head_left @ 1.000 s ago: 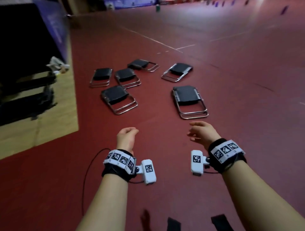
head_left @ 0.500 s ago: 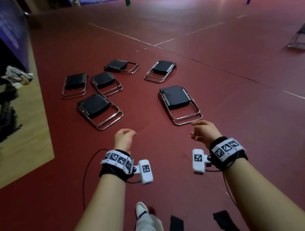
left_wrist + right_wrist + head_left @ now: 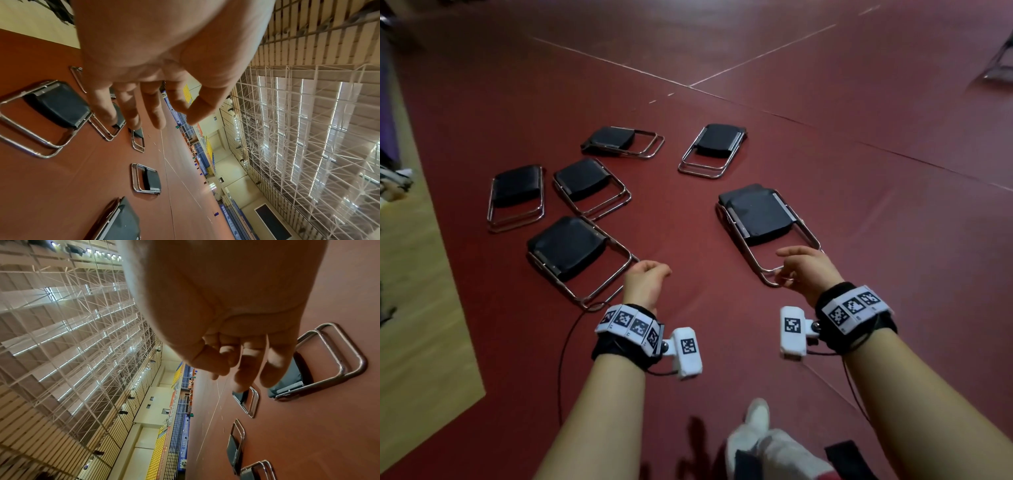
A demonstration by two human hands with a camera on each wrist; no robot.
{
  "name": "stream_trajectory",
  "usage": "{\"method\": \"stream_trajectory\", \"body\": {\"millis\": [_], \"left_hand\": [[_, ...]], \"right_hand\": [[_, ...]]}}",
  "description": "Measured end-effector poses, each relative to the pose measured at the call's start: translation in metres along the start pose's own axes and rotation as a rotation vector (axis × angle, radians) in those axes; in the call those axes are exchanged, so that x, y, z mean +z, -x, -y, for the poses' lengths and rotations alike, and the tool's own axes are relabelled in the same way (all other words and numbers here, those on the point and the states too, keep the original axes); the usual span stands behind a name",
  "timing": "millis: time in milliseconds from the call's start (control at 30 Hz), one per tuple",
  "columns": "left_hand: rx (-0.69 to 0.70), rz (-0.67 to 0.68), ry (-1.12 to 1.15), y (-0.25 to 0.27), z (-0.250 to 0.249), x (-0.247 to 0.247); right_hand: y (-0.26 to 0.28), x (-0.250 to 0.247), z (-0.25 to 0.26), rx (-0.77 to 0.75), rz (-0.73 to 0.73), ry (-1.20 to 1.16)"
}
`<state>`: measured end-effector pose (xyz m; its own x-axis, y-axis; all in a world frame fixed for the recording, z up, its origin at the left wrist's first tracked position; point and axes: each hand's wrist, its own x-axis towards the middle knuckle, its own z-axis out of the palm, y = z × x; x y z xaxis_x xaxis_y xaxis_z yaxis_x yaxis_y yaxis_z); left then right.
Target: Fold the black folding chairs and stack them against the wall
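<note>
Several black folding chairs lie folded flat on the red floor. The nearest right chair (image 3: pixel 760 214) points its chrome foot bar toward me, and my right hand (image 3: pixel 804 265) hovers just above that bar with loosely curled fingers that hold nothing. In the right wrist view the right hand (image 3: pixel 242 363) hangs beside the chair frame (image 3: pixel 349 353), apart from it. My left hand (image 3: pixel 645 281) hangs loosely curled and holds nothing, by the corner of the nearest left chair (image 3: pixel 566 246). The left wrist view shows the left hand (image 3: pixel 154 105) relaxed over a chair (image 3: pixel 57 105).
A strip of pale wooden floor (image 3: pixel 410 274) runs along the left. Another chair frame (image 3: pixel 996 65) stands far right. My white shoe (image 3: pixel 756 414) steps forward below the hands. A thin black cable (image 3: pixel 565 342) hangs from my left wrist.
I have walked closer to the chairs, which now look larger and nearer. Both hands have come down toward the two closest chairs, the right one over a foot bar.
</note>
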<state>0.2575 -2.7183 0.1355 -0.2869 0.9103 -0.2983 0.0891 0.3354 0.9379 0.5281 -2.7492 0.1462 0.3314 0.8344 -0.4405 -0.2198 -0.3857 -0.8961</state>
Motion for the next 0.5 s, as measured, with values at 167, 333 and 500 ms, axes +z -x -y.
{"method": "stream_trajectory", "body": {"millis": [167, 333, 500], "left_hand": [[-0.008, 0.041, 0.043, -0.117, -0.038, 0.027], [0.016, -0.013, 0.046, -0.231, -0.106, 0.040], [0.034, -0.050, 0.026, -0.334, -0.146, 0.041]], "right_hand": [[-0.106, 0.048, 0.039, 0.003, -0.050, -0.017], [-0.225, 0.114, 0.109, -0.019, -0.035, -0.048], [-0.318, 0.190, 0.164, -0.042, 0.056, -0.020]]}}
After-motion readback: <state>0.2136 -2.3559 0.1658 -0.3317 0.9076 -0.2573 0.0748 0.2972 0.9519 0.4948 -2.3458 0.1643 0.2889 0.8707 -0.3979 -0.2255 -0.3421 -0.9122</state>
